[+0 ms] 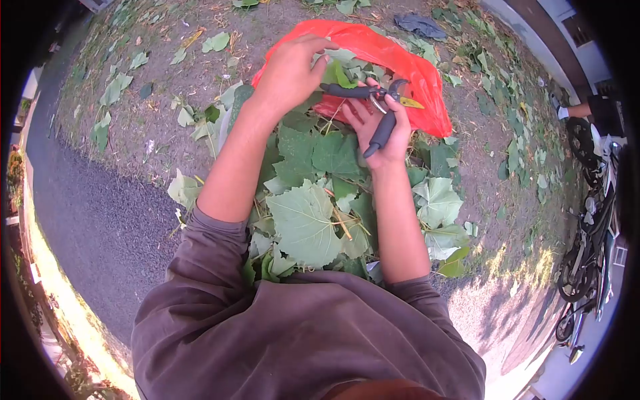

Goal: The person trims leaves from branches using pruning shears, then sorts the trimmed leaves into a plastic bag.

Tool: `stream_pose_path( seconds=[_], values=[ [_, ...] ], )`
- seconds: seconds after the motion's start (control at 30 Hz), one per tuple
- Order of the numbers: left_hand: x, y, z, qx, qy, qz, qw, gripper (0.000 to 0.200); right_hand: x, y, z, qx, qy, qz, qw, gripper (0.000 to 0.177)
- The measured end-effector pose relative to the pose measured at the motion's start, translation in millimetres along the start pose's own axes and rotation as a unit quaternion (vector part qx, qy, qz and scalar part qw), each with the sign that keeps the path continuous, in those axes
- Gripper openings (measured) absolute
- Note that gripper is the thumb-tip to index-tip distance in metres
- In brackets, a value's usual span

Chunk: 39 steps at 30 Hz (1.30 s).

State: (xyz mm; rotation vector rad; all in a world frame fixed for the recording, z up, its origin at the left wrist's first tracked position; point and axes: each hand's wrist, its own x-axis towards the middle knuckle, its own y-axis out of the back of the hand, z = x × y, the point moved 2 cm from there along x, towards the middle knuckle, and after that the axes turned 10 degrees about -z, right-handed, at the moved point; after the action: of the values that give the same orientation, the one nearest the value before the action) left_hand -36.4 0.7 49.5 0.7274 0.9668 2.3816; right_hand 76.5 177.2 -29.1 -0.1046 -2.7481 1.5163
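Observation:
My right hand (pixel 381 130) is palm up, with pruning shears (pixel 373 100) gripped between thumb and fingers. The shears have dark grey handles spread apart and a curved blade toward the right. At the left side of a red plastic bag (pixel 427 83), my left hand (pixel 290 70) reaches over the opening, its thumb and forefinger apart. Its other fingers are partly hidden. Green leaves (pixel 350 70) lie inside the bag. Between my forearms is a pile of large broad leaves (pixel 303 223), some showing pale undersides, with brown stalks among them.
Scattered leaves (pixel 117 87) cover the bare soil around the pile. A dark crumpled scrap (pixel 420 27) lies beyond the bag. Asphalt (pixel 100 220) runs along the left. On the far right are parked motorcycles (pixel 587 233) and part of another person (pixel 597 113).

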Motion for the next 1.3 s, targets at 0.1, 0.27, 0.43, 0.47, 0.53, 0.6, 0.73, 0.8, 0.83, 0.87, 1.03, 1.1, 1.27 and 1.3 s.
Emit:
stream_pose_path(
  seconds=[0.1,0.27,0.43,0.47,0.53,0.6,0.73,0.8,0.83,0.87,1.03,1.1,1.27,1.3],
  values=[
    [-24.4,8.5,-8.4,-0.001,0.031,-0.016,0.999,0.03,-1.6,-12.4,-6.0,-0.002,0.007,-0.021,1.0,0.062],
    [-50.9,-0.3,-26.3,0.028,0.03,-0.023,0.999,0.034,-22.0,-35.0,-27.8,-0.047,-0.001,-0.035,0.998,0.065],
    [-60.2,-1.3,-8.6,-0.008,0.078,-0.12,0.99,0.023,-67.6,-42.6,-56.2,-0.131,0.008,-0.026,0.991,0.072],
    [-59.8,-5.5,-5.6,-0.014,0.078,-0.114,0.99,0.023,-77.9,-37.5,-63.1,-0.139,0.006,-0.027,0.99,0.072],
    [-60.7,-26.0,-0.8,0.062,0.084,-0.196,0.975,0.025,-100.8,-33.9,-73.4,-0.277,-0.033,0.0,0.96,0.075],
    [-63.1,-53.3,-5.1,0.068,0.068,-0.184,0.978,0.027,-125.4,-41.3,-74.5,-0.321,-0.056,0.029,0.945,0.079],
    [-62.6,-76.7,-8.3,0.03,0.03,-0.186,0.982,0.024,-162.7,-48.7,-58.1,-0.461,-0.12,0.005,0.879,0.091],
    [-63.9,-61.4,-7.6,-0.036,0.021,-0.177,0.983,0.024,-180.5,-38.8,-28.8,-0.49,-0.157,-0.037,0.857,0.081],
    [-64.5,-46.0,-6.2,-0.046,0.037,-0.139,0.988,0.023,-187.9,-36.2,-11.9,-0.526,-0.179,-0.026,0.831,0.079],
    [-67.6,-35.7,-6.1,-0.057,0.055,-0.102,0.992,0.023,-195.8,-34.4,3.2,-0.559,-0.203,-0.015,0.804,0.078],
    [-79.9,-12.7,-24.1,-0.201,0.08,-0.058,0.975,0.024,-202.7,-38.0,15.3,-0.645,-0.172,-0.037,0.743,0.063],
    [-83.2,-1.3,-25.9,-0.188,0.082,-0.026,0.978,0.026,-195.2,-51.5,2.3,-0.662,-0.163,-0.042,0.73,0.06],
    [-88.2,18.6,-7.1,-0.22,0.031,0.008,0.975,0.026,-168.0,-108.3,-36.4,-0.772,-0.108,-0.023,0.626,0.055],
    [-89.4,21.9,-2.1,-0.24,0.018,0.027,0.97,0.025,-160.5,-125.0,-43.2,-0.803,-0.098,-0.002,0.588,0.058]
  ],
)
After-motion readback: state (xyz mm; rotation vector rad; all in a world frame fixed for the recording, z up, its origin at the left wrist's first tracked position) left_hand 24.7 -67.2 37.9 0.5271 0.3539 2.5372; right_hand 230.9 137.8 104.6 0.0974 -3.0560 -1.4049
